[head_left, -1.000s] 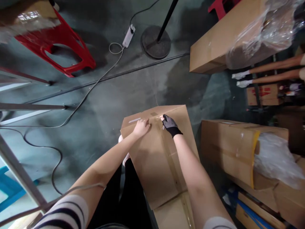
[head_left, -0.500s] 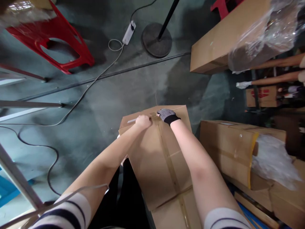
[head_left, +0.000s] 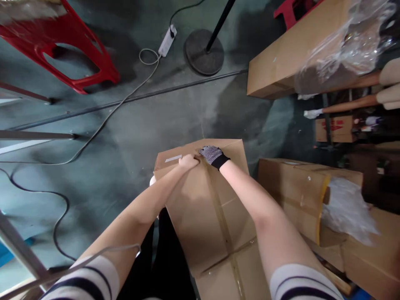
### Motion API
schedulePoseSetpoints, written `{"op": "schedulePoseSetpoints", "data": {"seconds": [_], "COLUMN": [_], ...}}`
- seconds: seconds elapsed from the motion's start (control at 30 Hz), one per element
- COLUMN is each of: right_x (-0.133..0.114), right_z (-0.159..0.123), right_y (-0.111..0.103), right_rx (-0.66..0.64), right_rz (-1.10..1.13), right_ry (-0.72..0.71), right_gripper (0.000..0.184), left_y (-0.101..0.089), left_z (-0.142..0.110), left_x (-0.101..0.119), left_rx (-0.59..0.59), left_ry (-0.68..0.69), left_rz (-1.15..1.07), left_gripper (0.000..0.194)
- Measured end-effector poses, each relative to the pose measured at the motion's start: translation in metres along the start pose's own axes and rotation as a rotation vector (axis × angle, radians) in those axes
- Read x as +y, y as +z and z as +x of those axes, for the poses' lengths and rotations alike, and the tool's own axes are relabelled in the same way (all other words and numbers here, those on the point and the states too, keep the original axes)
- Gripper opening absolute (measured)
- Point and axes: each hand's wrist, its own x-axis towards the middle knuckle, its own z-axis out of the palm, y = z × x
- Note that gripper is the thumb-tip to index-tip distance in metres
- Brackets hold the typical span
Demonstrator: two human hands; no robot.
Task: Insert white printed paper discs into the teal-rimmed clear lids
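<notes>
A long taped cardboard box (head_left: pixel 203 216) stands tilted in front of me, its far end near the floor. My bare left hand (head_left: pixel 188 161) rests closed on the box's far end, left of the centre tape seam. My right hand (head_left: pixel 212 154), in a black-and-white dotted glove, is curled over the same far edge right beside it. The two hands touch at the seam. What the fingers pinch is too small to make out.
Red plastic stool (head_left: pixel 75 62) at far left. A power strip (head_left: pixel 165 41) with cables and a round lamp base (head_left: pixel 203 52) lie on the grey floor ahead. More cardboard boxes (head_left: pixel 293 191) with plastic wrap crowd the right side. Metal legs (head_left: pixel 34 135) at left.
My right hand has moved from flat on the box top to curl over the far edge beside the left hand. My left hand has shifted slightly toward the seam.
</notes>
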Motion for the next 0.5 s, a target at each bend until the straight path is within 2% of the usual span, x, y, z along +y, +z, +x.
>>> {"op": "schedulePoseSetpoints", "data": {"seconds": [0.1,0.2,0.33,0.5], "right_x": [-0.001,0.004,0.017,0.014], "right_z": [-0.001,0.002,0.002,0.001], "right_y": [0.002,-0.001,-0.004,0.000], "right_rx": [-0.011,-0.058,-0.051,-0.005], "right_rz": [0.006,-0.017,-0.068,-0.021], "right_ry": [-0.010,-0.029,-0.060,0.007], "right_gripper": [0.039,0.036,0.038,0.040], "left_y": [0.002,0.001,-0.003,-0.008], "left_z": [-0.001,-0.005,-0.007,0.016], "left_x": [-0.005,-0.010,-0.010,0.003], "left_rx": [0.013,0.021,0.008,0.000], "left_ry": [0.012,0.029,0.063,0.143], "left_rz": [-0.141,-0.189,-0.103,0.086], "left_gripper": [0.031,0.031,0.029,0.028]}}
